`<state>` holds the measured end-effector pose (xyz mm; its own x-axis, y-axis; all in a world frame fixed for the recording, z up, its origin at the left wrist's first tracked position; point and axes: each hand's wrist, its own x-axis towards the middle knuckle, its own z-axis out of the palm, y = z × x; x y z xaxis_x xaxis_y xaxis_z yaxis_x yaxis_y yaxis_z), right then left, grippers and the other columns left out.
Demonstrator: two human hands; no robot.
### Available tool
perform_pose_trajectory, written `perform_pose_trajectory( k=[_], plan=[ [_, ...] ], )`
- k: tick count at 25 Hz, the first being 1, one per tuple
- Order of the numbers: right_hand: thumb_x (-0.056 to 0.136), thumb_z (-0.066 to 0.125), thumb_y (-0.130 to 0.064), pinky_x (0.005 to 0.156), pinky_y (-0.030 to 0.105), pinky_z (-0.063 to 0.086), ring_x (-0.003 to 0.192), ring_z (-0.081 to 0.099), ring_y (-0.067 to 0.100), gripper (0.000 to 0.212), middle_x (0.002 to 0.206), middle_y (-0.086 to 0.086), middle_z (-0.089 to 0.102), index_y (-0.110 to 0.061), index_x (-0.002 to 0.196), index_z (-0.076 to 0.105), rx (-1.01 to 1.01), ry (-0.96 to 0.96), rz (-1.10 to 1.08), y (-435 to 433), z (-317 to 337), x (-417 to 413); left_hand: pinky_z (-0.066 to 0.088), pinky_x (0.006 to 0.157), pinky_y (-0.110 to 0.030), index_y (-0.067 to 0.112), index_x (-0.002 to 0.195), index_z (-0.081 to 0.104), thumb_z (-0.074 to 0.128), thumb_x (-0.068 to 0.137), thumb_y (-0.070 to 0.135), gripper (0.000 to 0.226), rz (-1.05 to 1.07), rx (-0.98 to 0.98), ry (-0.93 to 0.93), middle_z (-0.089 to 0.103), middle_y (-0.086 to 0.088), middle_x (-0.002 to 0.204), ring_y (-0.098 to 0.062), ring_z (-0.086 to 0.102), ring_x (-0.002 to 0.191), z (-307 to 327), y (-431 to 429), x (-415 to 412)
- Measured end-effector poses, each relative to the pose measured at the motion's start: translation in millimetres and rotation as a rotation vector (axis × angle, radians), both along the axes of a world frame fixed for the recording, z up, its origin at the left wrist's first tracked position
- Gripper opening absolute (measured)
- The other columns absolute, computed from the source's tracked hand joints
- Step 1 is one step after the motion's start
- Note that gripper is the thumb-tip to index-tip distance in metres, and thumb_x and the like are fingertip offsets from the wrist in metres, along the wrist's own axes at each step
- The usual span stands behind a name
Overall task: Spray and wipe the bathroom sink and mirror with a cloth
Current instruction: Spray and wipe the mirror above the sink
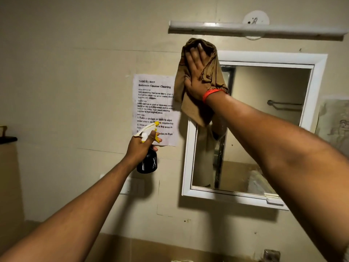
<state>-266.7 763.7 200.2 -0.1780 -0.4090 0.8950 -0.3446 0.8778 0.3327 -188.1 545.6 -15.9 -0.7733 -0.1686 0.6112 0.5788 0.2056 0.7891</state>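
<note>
A white-framed mirror (264,133) hangs on the beige wall. My right hand (197,76) presses a brown cloth (190,108) flat against the mirror's top left corner, fingers pointing up; the cloth drapes down over the frame. An orange band circles that wrist. My left hand (140,145) grips a black spray bottle (148,163) with a white and yellow trigger head, held upright to the left of the mirror, nozzle toward the wall. The sink is out of sight below.
A printed task sheet (154,103) is stuck to the wall left of the mirror. A tube light fitting (245,27) runs above it. A tap top (272,255) shows at the bottom edge. A wall switch plate (132,186) sits below the bottle.
</note>
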Motion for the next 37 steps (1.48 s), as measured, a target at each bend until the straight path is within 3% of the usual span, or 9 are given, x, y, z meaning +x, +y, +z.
perform_pose_trajectory(
  k=[5, 9, 15, 18, 20, 23, 29, 32, 37],
  plan=[
    [0.083, 0.063, -0.022, 0.125, 0.051, 0.001, 0.151, 0.020, 0.041, 0.079, 0.161, 0.024, 0.025, -0.004, 0.154, 0.034, -0.260, 0.045, 0.223, -16, -65, -11, 0.053, 0.069, -0.027, 0.012, 0.113, 0.070, 0.051, 0.101, 0.044, 0.039, 0.052, 0.012, -0.050, 0.079, -0.002, 0.094, -0.015, 0.064, 0.054, -16, -1, -6],
    [0.089, 0.057, -0.025, 0.125, 0.056, 0.009, 0.154, 0.012, 0.035, 0.076, 0.165, 0.021, 0.017, -0.008, 0.157, 0.028, -0.298, -0.030, 0.210, -13, -169, -10, 0.051, 0.075, -0.036, 0.031, 0.106, 0.070, 0.051, 0.102, 0.042, 0.022, -0.009, 0.012, -0.046, 0.078, -0.010, 0.099, -0.023, 0.063, 0.060, -37, 5, 2],
    [0.089, 0.059, -0.021, 0.124, 0.037, -0.016, 0.155, -0.014, 0.020, 0.069, 0.163, 0.015, 0.020, -0.004, 0.153, 0.036, -0.241, -0.263, 0.163, -10, -350, 6, 0.051, 0.073, -0.036, 0.034, 0.119, 0.065, 0.050, 0.102, 0.045, 0.025, -0.013, -0.040, -0.072, 0.078, -0.004, 0.095, -0.019, 0.066, 0.057, -84, 9, 23],
    [0.093, 0.059, -0.015, 0.126, 0.040, -0.011, 0.155, -0.013, 0.017, 0.082, 0.168, -0.004, -0.011, -0.017, 0.160, 0.013, -0.108, -0.370, 0.134, 0, -434, 13, 0.052, 0.074, -0.037, 0.026, 0.127, 0.065, 0.051, 0.101, 0.045, 0.035, -0.014, -0.012, -0.122, 0.077, -0.007, 0.097, -0.020, 0.066, 0.059, -98, 0, 29],
    [0.095, 0.049, -0.013, 0.128, 0.044, -0.001, 0.156, -0.005, 0.015, 0.080, 0.168, -0.011, -0.010, -0.026, 0.161, 0.005, -0.062, -0.469, 0.159, 10, -464, 18, 0.051, 0.073, -0.039, 0.019, 0.124, 0.067, 0.051, 0.101, 0.045, 0.038, 0.012, -0.008, -0.159, 0.078, -0.003, 0.094, -0.019, 0.066, 0.058, -102, -7, 29],
    [0.098, 0.047, -0.018, 0.123, 0.049, 0.018, 0.156, 0.002, 0.013, 0.069, 0.168, -0.008, 0.001, -0.025, 0.160, 0.018, -0.074, -0.525, 0.162, 18, -481, 23, 0.051, 0.071, -0.041, 0.014, 0.117, 0.068, 0.051, 0.101, 0.045, 0.039, 0.010, -0.017, -0.200, 0.079, -0.001, 0.092, -0.019, 0.066, 0.058, -107, -7, 29],
    [0.097, 0.040, -0.021, 0.127, 0.039, 0.000, 0.156, 0.002, 0.017, 0.062, 0.166, 0.008, 0.016, -0.009, 0.157, 0.026, -0.374, -0.463, 0.076, 47, -471, 37, 0.050, 0.073, -0.040, 0.013, 0.120, 0.067, 0.051, 0.102, 0.044, 0.039, -0.057, -0.038, -0.219, 0.078, -0.008, 0.098, -0.019, 0.065, 0.058, -110, 14, 31],
    [0.096, 0.037, -0.025, 0.123, 0.046, 0.011, 0.156, 0.001, 0.019, 0.063, 0.163, 0.012, 0.024, -0.009, 0.156, 0.025, -0.490, -0.437, -0.027, 69, -470, 40, 0.050, 0.073, -0.041, 0.014, 0.121, 0.067, 0.050, 0.102, 0.044, 0.040, -0.092, -0.069, -0.205, 0.078, -0.009, 0.099, -0.021, 0.064, 0.060, -108, 26, 33],
    [0.100, 0.039, -0.033, 0.118, 0.048, 0.026, 0.148, 0.027, 0.031, 0.060, 0.158, 0.014, 0.038, -0.011, 0.155, 0.031, -0.323, -0.490, -0.129, 44, -458, 55, 0.057, 0.080, -0.035, 0.025, 0.130, 0.065, 0.049, 0.101, 0.047, 0.040, -0.282, -0.199, -0.252, 0.079, -0.009, 0.097, -0.024, 0.067, 0.066, -112, 42, 38]
  ],
)
